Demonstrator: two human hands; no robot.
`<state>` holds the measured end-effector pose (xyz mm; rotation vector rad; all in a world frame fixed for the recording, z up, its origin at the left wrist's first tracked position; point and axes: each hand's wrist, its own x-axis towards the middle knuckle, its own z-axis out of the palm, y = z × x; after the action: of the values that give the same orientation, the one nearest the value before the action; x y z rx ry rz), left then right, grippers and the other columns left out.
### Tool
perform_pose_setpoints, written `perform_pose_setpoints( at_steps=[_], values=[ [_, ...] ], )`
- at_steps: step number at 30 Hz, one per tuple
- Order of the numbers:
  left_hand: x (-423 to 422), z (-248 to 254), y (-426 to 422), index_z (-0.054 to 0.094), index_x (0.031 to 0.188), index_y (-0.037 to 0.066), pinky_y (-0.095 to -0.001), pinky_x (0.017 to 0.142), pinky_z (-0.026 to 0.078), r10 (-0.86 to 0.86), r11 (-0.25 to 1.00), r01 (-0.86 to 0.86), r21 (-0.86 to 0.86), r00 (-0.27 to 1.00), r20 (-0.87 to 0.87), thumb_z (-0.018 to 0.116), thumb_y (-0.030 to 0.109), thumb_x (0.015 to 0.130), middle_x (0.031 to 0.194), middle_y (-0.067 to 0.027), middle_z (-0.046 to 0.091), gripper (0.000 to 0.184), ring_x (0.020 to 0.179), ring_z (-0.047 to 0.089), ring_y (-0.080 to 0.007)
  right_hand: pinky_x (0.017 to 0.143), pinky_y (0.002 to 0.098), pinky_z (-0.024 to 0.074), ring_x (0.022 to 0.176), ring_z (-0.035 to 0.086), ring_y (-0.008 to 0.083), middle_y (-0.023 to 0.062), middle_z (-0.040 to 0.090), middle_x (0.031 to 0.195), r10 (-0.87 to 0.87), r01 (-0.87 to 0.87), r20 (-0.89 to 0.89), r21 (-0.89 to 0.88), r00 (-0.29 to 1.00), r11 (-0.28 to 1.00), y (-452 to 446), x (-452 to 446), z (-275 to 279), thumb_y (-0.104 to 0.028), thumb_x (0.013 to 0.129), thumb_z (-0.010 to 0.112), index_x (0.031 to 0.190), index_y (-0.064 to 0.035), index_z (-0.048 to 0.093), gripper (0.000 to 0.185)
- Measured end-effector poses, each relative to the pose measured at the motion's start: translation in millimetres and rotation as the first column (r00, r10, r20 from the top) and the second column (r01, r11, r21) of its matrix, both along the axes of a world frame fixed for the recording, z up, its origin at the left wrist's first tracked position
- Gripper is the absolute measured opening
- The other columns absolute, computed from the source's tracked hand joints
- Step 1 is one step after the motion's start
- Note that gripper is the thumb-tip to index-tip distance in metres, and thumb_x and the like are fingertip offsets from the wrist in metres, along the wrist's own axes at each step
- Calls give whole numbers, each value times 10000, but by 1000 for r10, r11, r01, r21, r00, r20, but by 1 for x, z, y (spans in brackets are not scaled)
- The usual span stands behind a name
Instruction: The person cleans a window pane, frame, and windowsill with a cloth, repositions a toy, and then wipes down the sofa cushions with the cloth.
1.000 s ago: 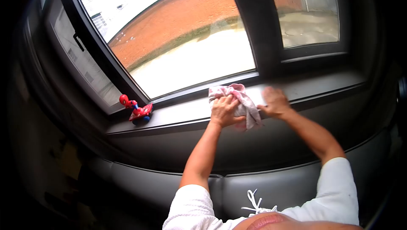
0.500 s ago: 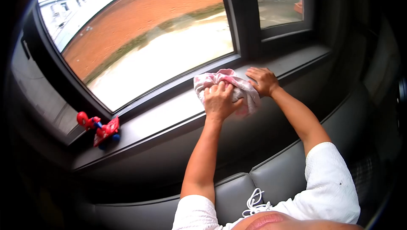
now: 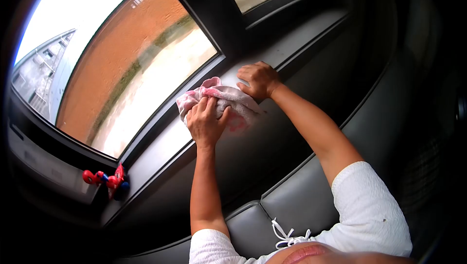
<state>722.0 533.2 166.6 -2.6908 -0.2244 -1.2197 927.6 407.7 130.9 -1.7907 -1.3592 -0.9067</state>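
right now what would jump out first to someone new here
Probably the red and blue toy at the far left end of the sill. Next, the pink and white cloth under the left hand, below the big bright window.

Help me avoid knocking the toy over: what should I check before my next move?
1. Left hand on the cloth: ok, fingers spread over it.
2. Toy on the sill: ok, near its left end.
3. Gap between toy and cloth: ok, bare sill lies between them.
4. Right hand away from the toy: ok, it is on the cloth's other side.
5. Cloth wholly on the sill: not ok, part hangs past the front edge.
6. Sill under the cloth clean: cannot tell, it is covered.
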Motion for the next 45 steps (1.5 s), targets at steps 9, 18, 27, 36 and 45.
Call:
perform_pose_setpoints(
  at_steps=[9, 18, 27, 36, 45],
  values=[
    [8, 2, 0, 705, 1120, 97, -436, 931, 477, 98, 992, -104, -78, 992, -77, 774, 398, 747, 1148, -107, 689, 484, 1040, 652, -318, 693, 395, 494, 712, 641, 268, 70, 637, 728, 55, -43, -61, 188, 997, 981, 0, 0, -3, -331, 794, 649, 669, -128, 616, 241],
    [35, 44, 9, 671, 1077, 128, -447, 796, 526, 184, 938, -295, -179, 867, -463, 705, 343, 836, 1003, -141, 683, 324, 901, 665, -356, 633, 396, 467, 658, 607, 256, 57, 595, 659, 83, -16, -195, 321, 977, 947, 3, -1, 0, -232, 734, 646, 609, -137, 564, 177],
    [152, 268, -34, 691, 1138, 330, -471, 830, 532, 12, 826, 120, 550, 973, -232, 714, 369, 806, 1156, -52, 657, 335, 1067, 644, -247, 620, 383, 466, 638, 603, 229, 42, 578, 619, 70, 31, -274, 348, 959, 937, -6, -6, 9, -175, 782, 654, 618, -116, 550, 203],
    [237, 387, -32, 689, 1128, 248, -464, 857, 513, 258, 743, -397, 539, 913, 317, 720, 409, 757, 1224, -49, 629, 406, 1094, 631, -219, 610, 365, 462, 634, 612, 225, 47, 607, 637, 164, -49, -258, 402, 952, 914, -17, -6, 18, -152, 803, 651, 632, -104, 573, 194],
    [236, 185, -12, 701, 1084, 248, -516, 785, 509, -70, 732, 108, 673, 994, -83, 694, 398, 713, 1148, 61, 668, 401, 1153, 580, -173, 598, 383, 449, 613, 587, 244, 57, 577, 622, 151, -83, -139, 402, 979, 912, -16, -6, 13, -135, 778, 659, 615, -95, 550, 200]
  ],
)
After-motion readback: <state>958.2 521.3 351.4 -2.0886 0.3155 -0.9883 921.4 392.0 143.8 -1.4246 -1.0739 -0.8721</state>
